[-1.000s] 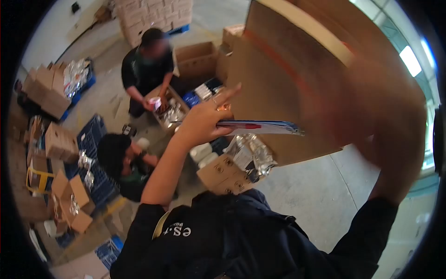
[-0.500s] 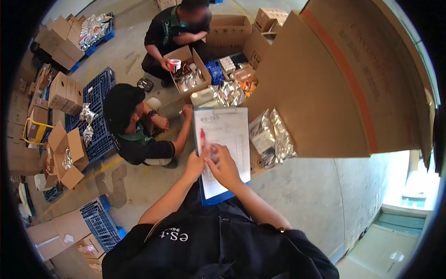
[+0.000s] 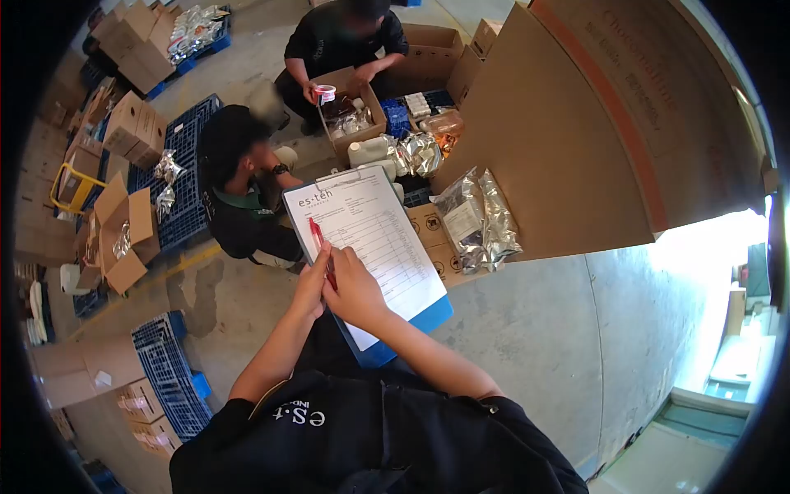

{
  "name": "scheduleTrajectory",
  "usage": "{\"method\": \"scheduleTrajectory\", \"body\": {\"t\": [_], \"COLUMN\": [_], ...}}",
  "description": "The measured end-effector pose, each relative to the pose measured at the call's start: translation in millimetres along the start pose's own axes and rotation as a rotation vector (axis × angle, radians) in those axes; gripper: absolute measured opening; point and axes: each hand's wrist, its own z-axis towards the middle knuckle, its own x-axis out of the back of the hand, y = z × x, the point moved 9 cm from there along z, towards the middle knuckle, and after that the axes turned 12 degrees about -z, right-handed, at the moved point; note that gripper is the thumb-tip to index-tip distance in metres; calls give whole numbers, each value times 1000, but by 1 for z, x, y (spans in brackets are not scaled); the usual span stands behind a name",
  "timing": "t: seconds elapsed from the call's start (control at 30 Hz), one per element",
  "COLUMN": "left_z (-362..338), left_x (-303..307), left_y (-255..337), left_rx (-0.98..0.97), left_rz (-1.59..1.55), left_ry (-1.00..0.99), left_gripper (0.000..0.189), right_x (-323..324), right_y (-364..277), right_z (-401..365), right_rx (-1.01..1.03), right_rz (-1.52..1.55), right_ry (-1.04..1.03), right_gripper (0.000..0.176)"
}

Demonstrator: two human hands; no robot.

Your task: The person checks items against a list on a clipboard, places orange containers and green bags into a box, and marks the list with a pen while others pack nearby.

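Note:
A blue clipboard with a printed form under its metal clip is tilted in front of my body. My left hand is closed at the board's left edge. Resting over the sheet, my right hand is closed around a red pen, which points up toward the form's heading. My two hands touch each other, and the fingers partly hide the pen's lower end.
Two people crouch ahead; one holds a tape roll by an open carton of packets. Silver foil pouches lie on a box beyond the clipboard. A large cardboard box stands at right, and blue pallets at left.
The clipboard has tilted, its top swinging left, and the form shows more sharply. My hands and the pen have shifted left with it. The crouching person's outstretched arm is now hidden behind the board.

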Motion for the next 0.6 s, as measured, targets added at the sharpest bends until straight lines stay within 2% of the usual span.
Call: {"method": "scheduleTrajectory", "body": {"t": [0.1, 0.17, 0.27, 0.43, 0.5, 0.57, 0.6], "left_z": [-17, -28, -39, -56, -66, -71, -70], "left_x": [1, -8, -18, -38, -52, -55, -52], "left_y": [-25, -28, -47, -61, -57, -54, -51], "left_rx": [49, -69, -72, -163, -266, -269, -262], "left_rz": [22, 25, 126, 164, 175, 190, 179], "left_ry": [77, 71, 55, 44, 4, 26, 31], "left_gripper": [58, 61, 67, 65, 63, 64, 65], "right_x": [17, 26, 39, 60, 76, 95, 106], "right_y": [3, 16, 30, 41, 50, 57, 62], "right_z": [-25, -40, -57, -67, -65, -62, -61], "right_rx": [-21, -103, -125, -79, -57, 2, -64], "right_rz": [-21, -39, -27, 3, 7, -15, 114], "right_ry": [1, -4, 26, -4, 152, 297, 238], "right_gripper": [53, 55, 57, 53, 50, 51, 53]}}
